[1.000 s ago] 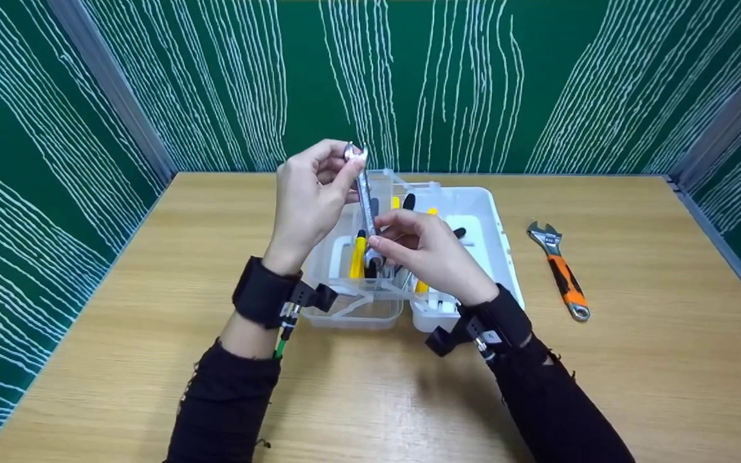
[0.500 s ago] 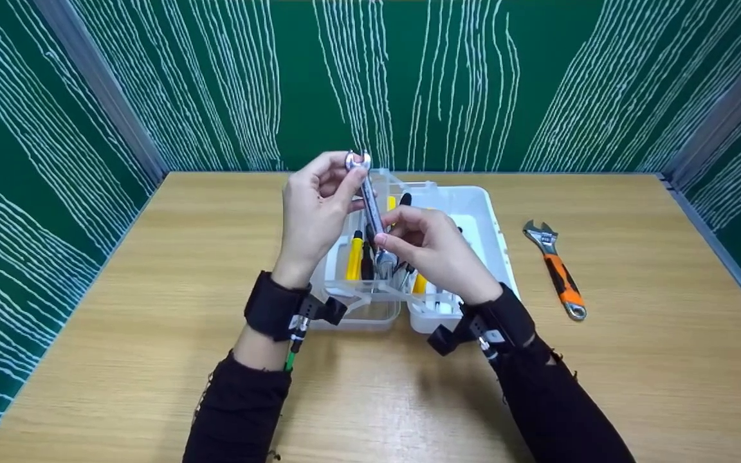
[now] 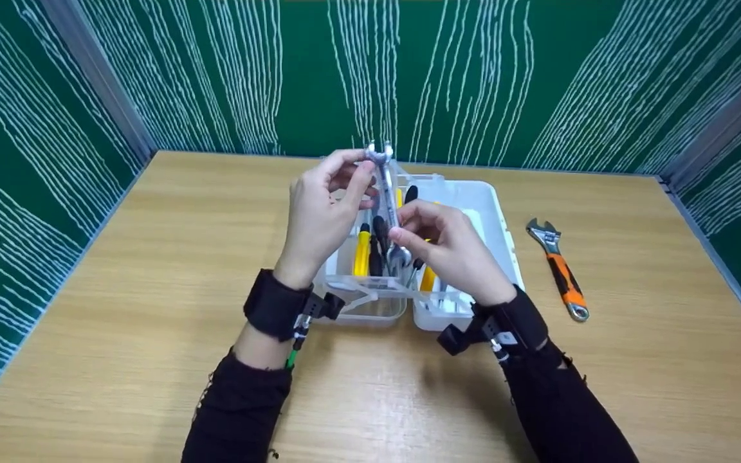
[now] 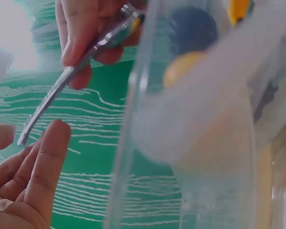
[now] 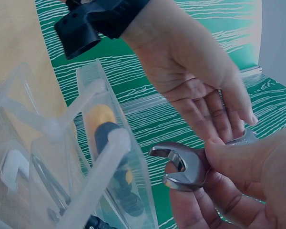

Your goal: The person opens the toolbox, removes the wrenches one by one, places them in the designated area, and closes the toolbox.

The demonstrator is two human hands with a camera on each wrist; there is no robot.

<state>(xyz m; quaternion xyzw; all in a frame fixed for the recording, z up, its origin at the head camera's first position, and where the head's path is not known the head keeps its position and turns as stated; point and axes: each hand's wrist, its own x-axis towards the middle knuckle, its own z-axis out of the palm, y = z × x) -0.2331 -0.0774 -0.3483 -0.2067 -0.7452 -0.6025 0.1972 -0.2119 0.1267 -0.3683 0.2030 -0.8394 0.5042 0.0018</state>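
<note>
A silver double open-end wrench [image 3: 388,193] is held up over the opened toolbox, nearly upright in the head view. My right hand [image 3: 457,247] pinches its lower part between thumb and fingers. In the right wrist view, the forked end of the wrench [image 5: 183,164] sticks out beyond that hand's thumb. My left hand [image 3: 325,209] is at the upper end. In the left wrist view, its fingers [image 4: 47,157] are fairly straight and close to the wrench tip, with a gap at the thumb. Contact there is hard to tell.
The white toolbox [image 3: 483,199] has a clear raised tray [image 3: 345,281] on its left side. Inside stand a yellow-handled tool [image 3: 362,251] and several black-handled ones. An adjustable wrench [image 3: 560,273] with an orange and black handle lies right of the toolbox on the wooden table [image 3: 119,308].
The wrench and both hands have shifted slightly right in the head view. My left thumb and fingers, earlier pinching the upper end, have loosened. My right hand keeps its hold.
</note>
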